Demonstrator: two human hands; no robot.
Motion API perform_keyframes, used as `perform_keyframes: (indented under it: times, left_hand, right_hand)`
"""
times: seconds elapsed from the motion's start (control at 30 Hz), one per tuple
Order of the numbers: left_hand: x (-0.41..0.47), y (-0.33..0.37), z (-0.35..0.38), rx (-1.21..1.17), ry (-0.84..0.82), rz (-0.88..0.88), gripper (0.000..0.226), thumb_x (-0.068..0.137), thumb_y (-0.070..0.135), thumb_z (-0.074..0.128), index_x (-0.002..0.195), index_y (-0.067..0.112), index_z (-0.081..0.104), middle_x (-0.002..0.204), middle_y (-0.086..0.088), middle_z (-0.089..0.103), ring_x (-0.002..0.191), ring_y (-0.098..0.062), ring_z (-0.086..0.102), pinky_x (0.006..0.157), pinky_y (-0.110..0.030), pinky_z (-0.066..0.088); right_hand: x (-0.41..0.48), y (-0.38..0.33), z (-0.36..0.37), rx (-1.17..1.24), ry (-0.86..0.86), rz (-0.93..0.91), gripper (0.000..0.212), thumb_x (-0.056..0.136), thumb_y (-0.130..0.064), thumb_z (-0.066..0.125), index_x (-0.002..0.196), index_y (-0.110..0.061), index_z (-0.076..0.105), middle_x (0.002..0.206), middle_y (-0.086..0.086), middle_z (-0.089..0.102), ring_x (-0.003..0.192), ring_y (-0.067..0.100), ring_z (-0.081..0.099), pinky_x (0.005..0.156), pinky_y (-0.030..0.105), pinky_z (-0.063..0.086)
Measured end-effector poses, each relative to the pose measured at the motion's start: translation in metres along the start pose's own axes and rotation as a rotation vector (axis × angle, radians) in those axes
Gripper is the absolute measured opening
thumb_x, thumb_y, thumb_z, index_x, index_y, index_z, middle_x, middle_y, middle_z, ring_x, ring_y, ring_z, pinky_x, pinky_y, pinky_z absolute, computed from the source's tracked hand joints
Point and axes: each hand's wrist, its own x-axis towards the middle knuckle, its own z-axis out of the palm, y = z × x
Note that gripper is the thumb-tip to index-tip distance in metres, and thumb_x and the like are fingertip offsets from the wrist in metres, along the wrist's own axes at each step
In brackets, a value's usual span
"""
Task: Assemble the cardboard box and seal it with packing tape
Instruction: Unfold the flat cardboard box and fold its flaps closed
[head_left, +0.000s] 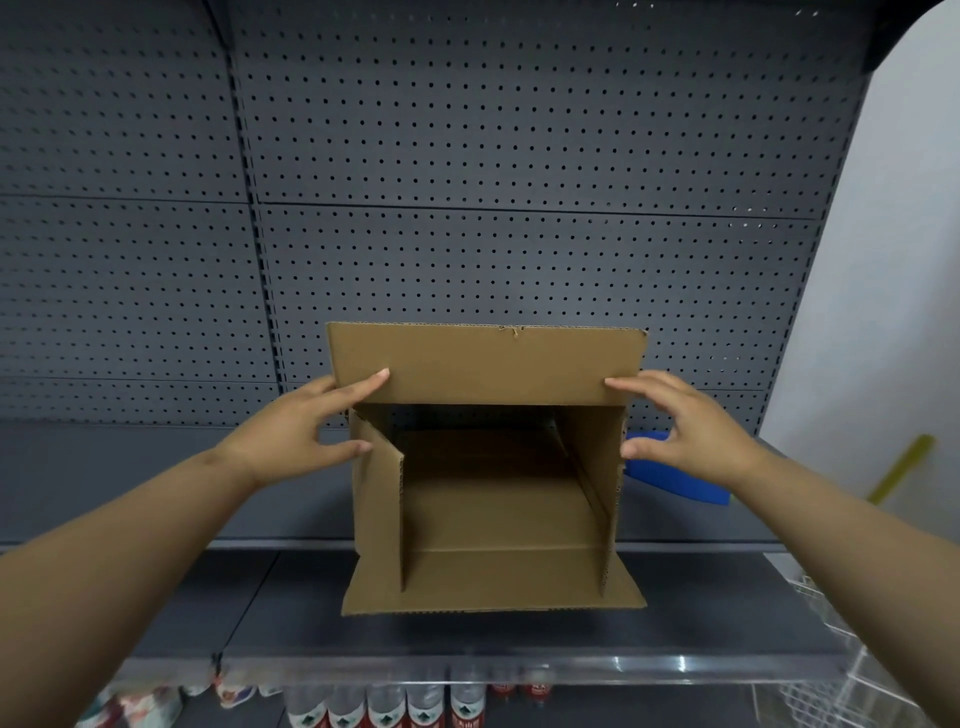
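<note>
Left hand (296, 431), right hand (691, 426) flanking box (488, 364) (flaps unsealed), seemingly touching

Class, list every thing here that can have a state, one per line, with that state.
cardboard box: on its side on the shelf, open end facing the camera, untaped.
top flap: raised.
bottom flap: lying flat outward.
left side flap: swung partly inward.
left hand: open, fingertips on the top flap.
right hand: open, fingertips on the top flap.
blue object: lying behind the right hand.
</note>
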Motion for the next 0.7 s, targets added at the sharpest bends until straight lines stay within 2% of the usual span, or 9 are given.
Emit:
perform_keyframes:
  times: [0.13,0.2,0.27,0.33,0.4,0.43,0.53,0.63,0.7]
  left_hand:
    - [-0.002,0.003,0.017,0.014,0.181,-0.069,0.090,0.081,0.036,0.066,0.136,0.052,-0.003,0.141,-0.003,0.040,0.122,-0.014,0.042,0.100,-0.032,0.039]
    - [-0.002,0.008,0.026,-0.013,0.301,-0.186,0.105,0.078,0.034,0.070,0.137,0.044,-0.017,0.139,-0.010,0.044,0.120,-0.026,0.049,0.094,-0.038,0.043]
    - [-0.001,0.016,0.033,-0.094,0.409,-0.315,0.116,0.076,0.031,0.073,0.133,0.042,-0.028,0.125,-0.017,0.055,0.105,-0.032,0.057,0.082,-0.040,0.046]
    - [0.001,0.020,0.042,-0.218,0.492,-0.361,0.121,0.076,0.024,0.074,0.134,0.037,-0.031,0.103,-0.010,0.062,0.092,-0.028,0.059,0.078,-0.038,0.048]
    - [0.007,0.019,0.052,-0.396,0.555,-0.351,0.120,0.078,0.016,0.073,0.139,0.030,-0.030,0.107,0.003,0.061,0.104,-0.015,0.058,0.088,-0.023,0.045]
    - [0.008,0.018,0.056,-0.454,0.554,-0.348,0.113,0.080,0.015,0.070,0.142,0.030,-0.023,0.123,0.000,0.057,0.115,-0.011,0.053,0.094,-0.017,0.039]
    - [0.004,0.015,0.055,-0.302,0.486,-0.285,0.074,0.089,0.016,0.057,0.147,0.029,0.013,0.153,0.002,0.025,0.136,-0.020,0.033,0.106,-0.028,0.030]
    - [-0.006,0.005,0.049,-0.117,0.244,-0.091,0.061,0.093,0.014,0.049,0.143,0.035,0.021,0.153,0.004,0.025,0.138,-0.024,0.030,0.108,-0.028,0.026]
    - [-0.011,0.004,0.043,0.010,0.074,-0.038,0.051,0.096,0.028,0.045,0.131,0.060,0.025,0.156,0.006,0.013,0.142,-0.025,0.018,0.113,-0.037,0.019]
  right_hand:
    - [0.002,-0.003,0.015,-0.081,-0.024,-0.004,0.090,0.065,-0.046,0.078,0.142,-0.037,0.032,0.132,-0.020,0.034,0.123,0.000,0.035,0.104,0.024,0.032]
    - [0.005,0.000,0.027,-0.132,0.092,0.024,0.095,0.067,-0.040,0.081,0.145,-0.029,0.029,0.133,-0.012,0.045,0.125,0.007,0.044,0.103,0.028,0.037]
    - [0.006,-0.001,0.041,-0.082,0.289,0.078,0.102,0.069,-0.030,0.083,0.149,-0.024,0.019,0.121,-0.004,0.054,0.112,0.011,0.053,0.095,0.031,0.044]
    - [0.007,-0.003,0.055,0.038,0.428,0.114,0.115,0.070,-0.022,0.083,0.149,-0.027,0.000,0.108,-0.008,0.052,0.100,0.011,0.053,0.088,0.032,0.047]
    - [0.008,-0.002,0.067,0.178,0.498,0.097,0.120,0.069,-0.017,0.083,0.143,-0.037,-0.010,0.099,-0.012,0.056,0.100,0.017,0.057,0.089,0.035,0.048]
    - [0.010,0.000,0.070,0.234,0.515,0.086,0.117,0.069,-0.015,0.083,0.140,-0.042,-0.005,0.094,-0.011,0.058,0.102,0.020,0.057,0.090,0.036,0.048]
    - [0.007,0.011,0.063,0.216,0.496,0.028,0.091,0.076,-0.008,0.077,0.136,-0.049,0.022,0.101,-0.006,0.058,0.109,0.024,0.054,0.096,0.035,0.043]
    - [-0.005,0.029,0.048,-0.127,0.287,-0.068,0.089,0.081,-0.001,0.068,0.140,-0.049,0.023,0.124,-0.001,0.047,0.120,0.026,0.044,0.101,0.038,0.040]
    - [-0.012,0.034,0.045,-0.442,0.153,-0.078,0.090,0.080,-0.010,0.070,0.145,-0.048,0.020,0.144,0.007,0.038,0.129,0.030,0.040,0.103,0.044,0.038]
